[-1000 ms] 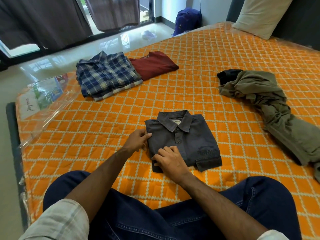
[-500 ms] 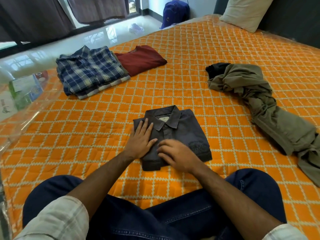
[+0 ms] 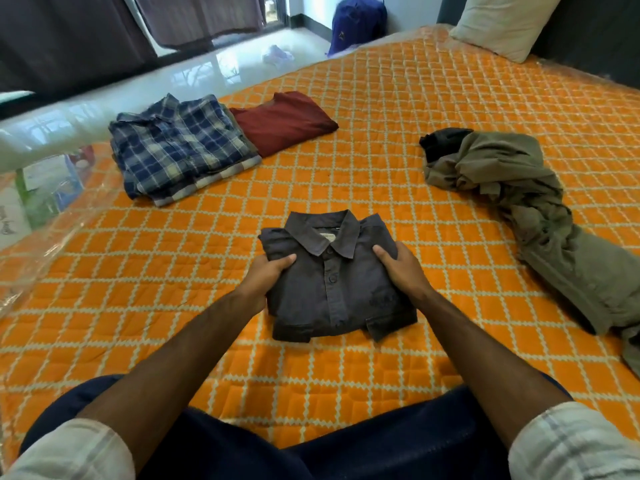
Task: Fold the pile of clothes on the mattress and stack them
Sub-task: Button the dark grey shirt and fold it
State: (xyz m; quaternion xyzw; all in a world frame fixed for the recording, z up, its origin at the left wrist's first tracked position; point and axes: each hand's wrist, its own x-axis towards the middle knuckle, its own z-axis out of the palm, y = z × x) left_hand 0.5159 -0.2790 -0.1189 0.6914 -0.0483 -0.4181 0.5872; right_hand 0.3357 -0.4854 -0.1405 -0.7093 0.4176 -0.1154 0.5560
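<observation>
Folded dark grey collared shirt [image 3: 334,282], lying near the mattress's [image 3: 415,98] near edge, was gripped at its two sides by left hand [image 3: 266,277] and right hand [image 3: 403,271]; judged light, soft, floppy, best lifted supported under both side folds.

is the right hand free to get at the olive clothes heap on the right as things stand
Probably not yet. The right hand grips the folded grey shirt, as does the left hand. Nothing lies between it and the olive heap, so once it lets go the way looks open, perhaps with a lean.
</observation>
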